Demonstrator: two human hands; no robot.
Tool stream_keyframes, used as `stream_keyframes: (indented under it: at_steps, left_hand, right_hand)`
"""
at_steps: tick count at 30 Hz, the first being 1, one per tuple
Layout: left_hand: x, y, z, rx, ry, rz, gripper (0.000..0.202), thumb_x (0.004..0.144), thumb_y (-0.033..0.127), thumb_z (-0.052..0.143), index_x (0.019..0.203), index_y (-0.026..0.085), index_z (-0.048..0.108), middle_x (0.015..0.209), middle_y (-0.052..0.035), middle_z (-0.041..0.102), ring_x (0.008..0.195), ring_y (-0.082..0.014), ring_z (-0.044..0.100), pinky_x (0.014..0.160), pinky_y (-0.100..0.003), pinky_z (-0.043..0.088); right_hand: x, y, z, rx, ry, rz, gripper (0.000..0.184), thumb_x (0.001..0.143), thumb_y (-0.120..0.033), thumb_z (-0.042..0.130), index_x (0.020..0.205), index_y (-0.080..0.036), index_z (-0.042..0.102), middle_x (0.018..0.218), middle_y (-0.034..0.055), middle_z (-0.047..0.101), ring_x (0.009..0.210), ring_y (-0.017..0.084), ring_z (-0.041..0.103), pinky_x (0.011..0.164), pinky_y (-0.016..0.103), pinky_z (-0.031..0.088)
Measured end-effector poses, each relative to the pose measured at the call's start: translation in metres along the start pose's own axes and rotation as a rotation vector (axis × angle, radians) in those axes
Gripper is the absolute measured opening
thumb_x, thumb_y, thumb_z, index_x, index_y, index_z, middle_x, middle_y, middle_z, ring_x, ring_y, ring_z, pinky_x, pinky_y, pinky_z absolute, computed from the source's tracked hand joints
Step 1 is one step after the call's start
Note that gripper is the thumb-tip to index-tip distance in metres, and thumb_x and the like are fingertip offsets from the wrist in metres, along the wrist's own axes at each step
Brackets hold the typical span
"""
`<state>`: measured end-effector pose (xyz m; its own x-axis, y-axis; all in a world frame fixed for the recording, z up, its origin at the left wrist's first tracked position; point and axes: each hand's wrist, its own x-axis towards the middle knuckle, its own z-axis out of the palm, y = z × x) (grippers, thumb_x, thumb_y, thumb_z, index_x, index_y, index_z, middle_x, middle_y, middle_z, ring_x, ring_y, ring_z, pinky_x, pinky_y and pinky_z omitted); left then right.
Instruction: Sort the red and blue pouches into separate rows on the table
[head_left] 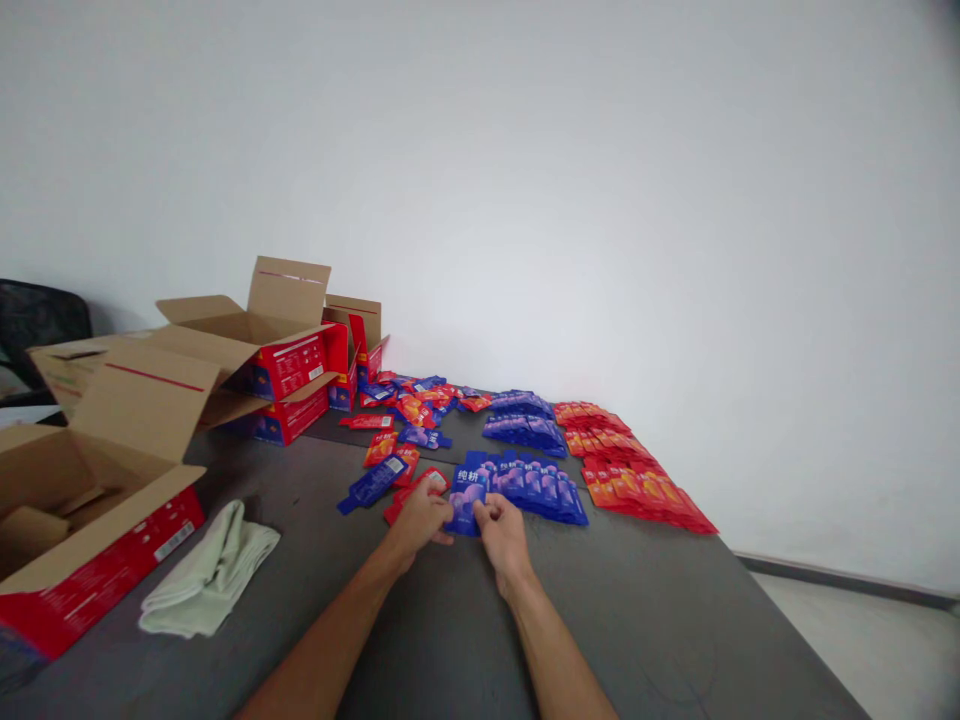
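Both my hands meet at the middle of the grey table [675, 620] on one blue sachet [466, 497]. My left hand [418, 517] pinches its left edge, fingers closed. My right hand [501, 532] pinches its right edge. The sachet lies at the near left end of a neat overlapping row of blue sachets [536, 487]. A red sachet [433, 480] lies partly under my left hand, and a loose blue sachet [373, 484] lies just left of it.
Rows of red sachets [634, 470] lie to the right, more blue ones [523, 418] behind, and a mixed loose heap [416, 400] further back. Open cardboard boxes [277, 350] stand at the left, the nearest box [90, 500] by a pale green cloth [214, 570]. A white wall rises behind.
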<state>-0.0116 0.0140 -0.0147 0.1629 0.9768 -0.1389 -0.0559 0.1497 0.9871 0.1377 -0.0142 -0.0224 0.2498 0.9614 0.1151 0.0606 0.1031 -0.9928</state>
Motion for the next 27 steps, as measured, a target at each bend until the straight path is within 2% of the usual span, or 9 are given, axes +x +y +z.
stream_keyframes:
  at_steps: [4,7,9,13,18,22,27]
  left_hand:
    - [0.001,-0.003,0.003,0.030,-0.086,0.132,0.053,0.056,0.006,0.059,0.104,0.021,0.046,0.078,0.0022,0.063,0.065,-0.0143,0.063,0.058,-0.026,0.053]
    - [-0.002,-0.001,0.005,0.090,-0.203,0.258,0.053,0.053,0.002,0.059,0.104,0.018,0.053,0.091,-0.0027,0.067,0.078,-0.0164,0.066,0.065,-0.025,0.052]
    - [-0.006,0.000,0.009,0.140,-0.227,0.304,0.053,0.055,0.002,0.061,0.105,0.017,0.057,0.096,-0.0039,0.069,0.085,-0.0183,0.067,0.071,-0.027,0.053]
    - [-0.007,-0.004,0.018,0.173,-0.110,0.293,0.045,0.060,0.006,0.065,0.105,0.015,0.063,0.097,-0.0042,0.072,0.088,-0.0201,0.068,0.080,-0.032,0.054]
    - [0.007,-0.015,0.022,0.119,-0.002,0.257,0.038,0.064,0.010,0.069,0.102,0.014,0.069,0.103,-0.0053,0.073,0.094,-0.0221,0.069,0.085,-0.034,0.055]
    - [0.025,-0.017,0.027,0.115,0.055,0.232,0.038,0.064,0.006,0.068,0.101,0.014,0.071,0.102,-0.0053,0.074,0.094,-0.0212,0.069,0.083,-0.032,0.056]
    - [0.053,-0.014,0.046,0.174,0.087,0.266,0.039,0.066,0.003,0.066,0.103,0.013,0.071,0.096,-0.0072,0.075,0.087,-0.0196,0.070,0.080,-0.030,0.056]
  right_hand:
    - [0.003,0.004,-0.002,0.017,0.080,0.012,0.035,0.070,-0.049,0.066,0.081,-0.017,0.055,0.055,-0.0090,0.043,0.049,0.008,0.037,0.048,0.019,0.030]
    - [0.003,0.006,-0.002,0.007,0.161,-0.005,0.045,0.070,-0.052,0.067,0.095,-0.016,0.057,0.059,-0.0059,0.054,0.051,0.010,0.047,0.051,0.020,0.037]
    - [0.004,0.006,-0.004,-0.012,0.190,-0.022,0.048,0.069,-0.053,0.069,0.098,-0.015,0.059,0.060,-0.0034,0.059,0.054,0.012,0.053,0.054,0.021,0.041]
    - [0.006,0.007,-0.010,-0.121,0.168,-0.058,0.045,0.075,-0.055,0.062,0.096,-0.015,0.064,0.065,0.0012,0.065,0.060,0.016,0.060,0.061,0.024,0.046]
    - [0.011,0.012,-0.017,-0.386,0.117,-0.154,0.040,0.089,-0.043,0.043,0.104,-0.016,0.068,0.092,0.0086,0.072,0.082,0.021,0.066,0.077,0.029,0.048]
    - [0.015,0.011,-0.023,-0.607,0.186,-0.222,0.042,0.091,-0.030,0.037,0.118,-0.014,0.064,0.108,0.0124,0.069,0.099,0.024,0.063,0.089,0.031,0.045]
    - [0.020,0.008,-0.040,-0.845,0.290,-0.348,0.042,0.087,-0.015,0.035,0.116,-0.013,0.066,0.118,0.0130,0.064,0.109,0.026,0.055,0.095,0.034,0.040]
